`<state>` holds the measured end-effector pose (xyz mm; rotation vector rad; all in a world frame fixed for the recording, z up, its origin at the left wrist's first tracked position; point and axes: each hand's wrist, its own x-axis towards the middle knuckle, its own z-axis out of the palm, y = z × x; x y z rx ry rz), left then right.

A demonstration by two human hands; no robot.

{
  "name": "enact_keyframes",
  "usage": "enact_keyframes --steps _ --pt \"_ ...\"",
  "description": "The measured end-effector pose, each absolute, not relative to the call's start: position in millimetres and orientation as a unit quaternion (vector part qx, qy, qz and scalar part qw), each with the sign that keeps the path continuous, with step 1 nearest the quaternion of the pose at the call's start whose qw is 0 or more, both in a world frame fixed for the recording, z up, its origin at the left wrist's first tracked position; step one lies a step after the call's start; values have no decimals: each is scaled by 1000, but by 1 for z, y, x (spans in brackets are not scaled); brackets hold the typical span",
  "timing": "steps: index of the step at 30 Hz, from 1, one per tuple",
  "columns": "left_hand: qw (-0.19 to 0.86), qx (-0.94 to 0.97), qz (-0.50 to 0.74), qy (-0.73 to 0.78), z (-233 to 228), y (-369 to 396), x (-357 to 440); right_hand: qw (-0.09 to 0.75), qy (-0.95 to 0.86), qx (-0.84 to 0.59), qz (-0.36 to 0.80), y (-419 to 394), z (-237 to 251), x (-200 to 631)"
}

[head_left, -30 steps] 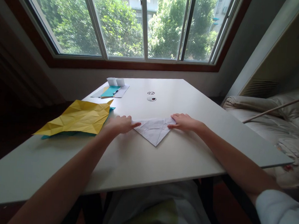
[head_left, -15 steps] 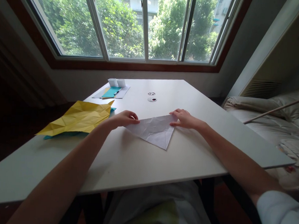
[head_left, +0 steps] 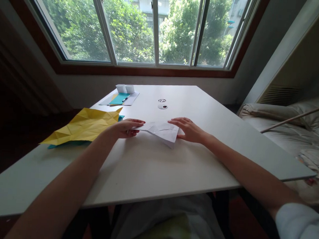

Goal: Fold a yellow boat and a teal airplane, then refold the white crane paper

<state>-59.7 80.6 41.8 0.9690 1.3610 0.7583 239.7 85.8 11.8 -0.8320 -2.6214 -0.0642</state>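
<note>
White creased paper (head_left: 162, 131), frame centre, on white table (head_left: 151, 169): left hand (head_left: 122, 128) pinches its left edge; right hand (head_left: 189, 129), fingers extended, presses its right side.

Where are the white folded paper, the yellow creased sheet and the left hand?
white folded paper (head_left: 162, 131), head view, its middle.
yellow creased sheet (head_left: 85, 125), head view, its middle.
left hand (head_left: 122, 128), head view, its back.

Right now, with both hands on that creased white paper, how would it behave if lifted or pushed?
The white paper is thin and heavily creased, so it probably flops where unsupported. It looks very light; a push would likely slide it across the smooth table. The left hand pinches one edge and the right hand presses the other.
</note>
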Motion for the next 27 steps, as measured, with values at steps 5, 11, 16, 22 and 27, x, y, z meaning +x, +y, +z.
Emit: enact_keyframes --steps 5,11,16,22,27 --pt "630 387 369 563 40 79 -52 196 -945 -261 -13 77 12 228" --pt "650 352 399 543 39 83 -51 198 -947 -251 12 72 16 230" --pt "666 335 414 523 38 86 -50 224 -935 -273 -19 66 16 223" --pt "664 338 401 534 38 85 -51 268 -909 -319 -36 71 17 224" --pt "630 404 450 488 43 82 -50 362 -846 -392 -15 73 31 239"
